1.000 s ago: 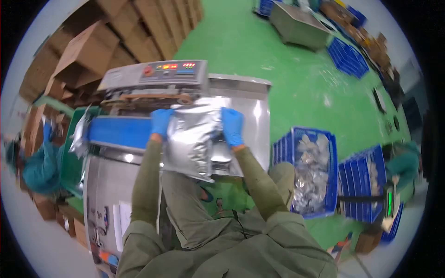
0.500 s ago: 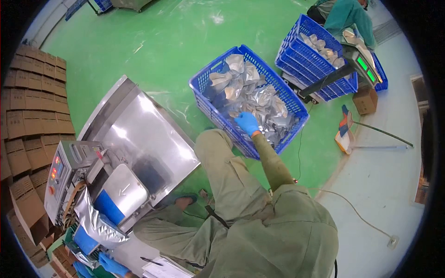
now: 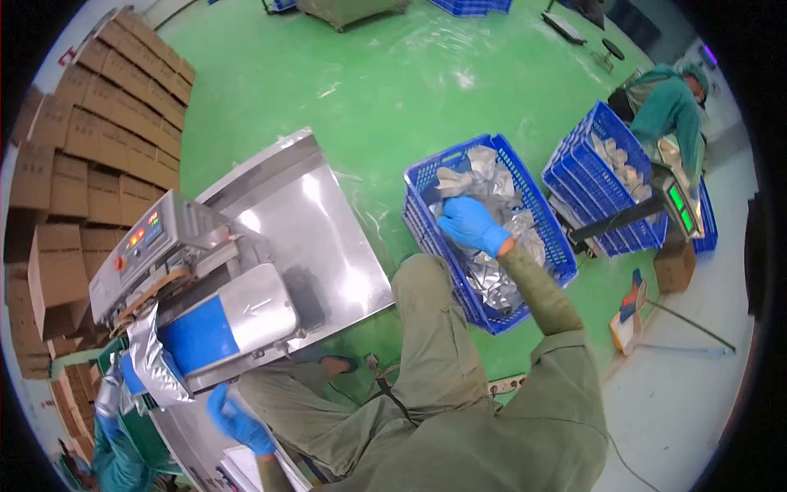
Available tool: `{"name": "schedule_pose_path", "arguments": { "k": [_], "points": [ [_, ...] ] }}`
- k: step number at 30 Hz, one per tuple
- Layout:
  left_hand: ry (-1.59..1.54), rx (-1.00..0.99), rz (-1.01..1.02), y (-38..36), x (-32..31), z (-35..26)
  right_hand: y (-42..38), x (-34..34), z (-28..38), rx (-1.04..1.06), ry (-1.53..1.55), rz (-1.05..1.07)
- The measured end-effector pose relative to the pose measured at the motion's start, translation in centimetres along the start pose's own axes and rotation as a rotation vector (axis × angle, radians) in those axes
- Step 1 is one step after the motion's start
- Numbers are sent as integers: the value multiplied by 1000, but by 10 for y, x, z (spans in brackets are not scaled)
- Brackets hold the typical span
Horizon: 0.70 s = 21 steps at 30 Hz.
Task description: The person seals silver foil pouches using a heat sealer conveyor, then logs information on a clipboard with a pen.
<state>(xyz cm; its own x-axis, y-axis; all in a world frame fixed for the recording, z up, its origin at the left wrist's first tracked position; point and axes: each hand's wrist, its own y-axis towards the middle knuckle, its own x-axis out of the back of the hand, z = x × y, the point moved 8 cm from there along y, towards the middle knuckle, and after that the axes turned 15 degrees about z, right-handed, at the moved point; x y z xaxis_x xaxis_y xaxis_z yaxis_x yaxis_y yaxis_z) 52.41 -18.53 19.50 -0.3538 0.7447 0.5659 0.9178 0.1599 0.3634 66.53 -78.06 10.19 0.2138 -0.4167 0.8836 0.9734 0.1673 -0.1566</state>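
My right hand [image 3: 473,226], in a blue glove, reaches into a blue plastic crate [image 3: 426,225] full of silver foil pouches [image 3: 492,279], its fingers curled down on one pouch. My left hand [image 3: 238,422], also gloved, hangs free with fingers apart just below the sealing machine [image 3: 156,238], holding nothing. A sealed foil pouch [image 3: 152,365] sits at the left end of the machine's blue conveyor belt [image 3: 201,332]. My legs in olive clothing lie between machine and crate.
A steel table [image 3: 303,213] extends behind the machine. A second blue crate [image 3: 611,176] with pouches stands by a scale [image 3: 680,205], where a person in teal [image 3: 668,102] works. Stacked cardboard boxes [image 3: 98,139] fill the left. Another teal-sleeved person [image 3: 115,459] is at bottom left.
Both hands had been pressing a pouch at the sealer; they let go. My view turned right, my right hand went into the crate, and my left hand dropped below the belt.
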Motion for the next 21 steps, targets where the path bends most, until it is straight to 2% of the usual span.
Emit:
{"name": "schedule_pose_path", "arguments": {
  "k": [3,4,5,7,9,11,12,13,14,16,17,18,20,21],
  "points": [
    [-90,-43,457,34,-113,-84,-10,109,159,240,-113,114],
    [-247,-94,573,47,-147,-112,-18,134,209,324,-148,115],
    [-141,-248,573,57,-170,-129,-28,152,257,412,-186,119],
    [-196,-370,499,86,-175,-181,-52,175,345,582,-236,174],
    [-341,-279,526,113,-174,-163,-71,172,422,810,-297,226],
    [-486,-135,570,124,-153,-112,-67,143,467,882,-305,248],
    [-505,-88,589,125,-138,-81,-64,132,484,914,-303,261],
    [-495,-70,597,126,-123,-49,-56,123,496,888,-278,362],
    [-460,-70,597,125,-112,-16,-55,135,505,1008,-103,158],
    [-362,-111,581,122,-103,40,-54,145,481,1177,274,-242],
    [-327,-144,566,122,-99,56,-37,142,452,1044,420,-341],
    [-266,-124,608,124,-88,45,-20,135,425,903,555,-436],
    [-156,-78,714,129,-69,4,14,84,412,766,645,-225],
    [-374,9,767,127,-75,12,24,60,404,683,688,-121]
  ]
}}
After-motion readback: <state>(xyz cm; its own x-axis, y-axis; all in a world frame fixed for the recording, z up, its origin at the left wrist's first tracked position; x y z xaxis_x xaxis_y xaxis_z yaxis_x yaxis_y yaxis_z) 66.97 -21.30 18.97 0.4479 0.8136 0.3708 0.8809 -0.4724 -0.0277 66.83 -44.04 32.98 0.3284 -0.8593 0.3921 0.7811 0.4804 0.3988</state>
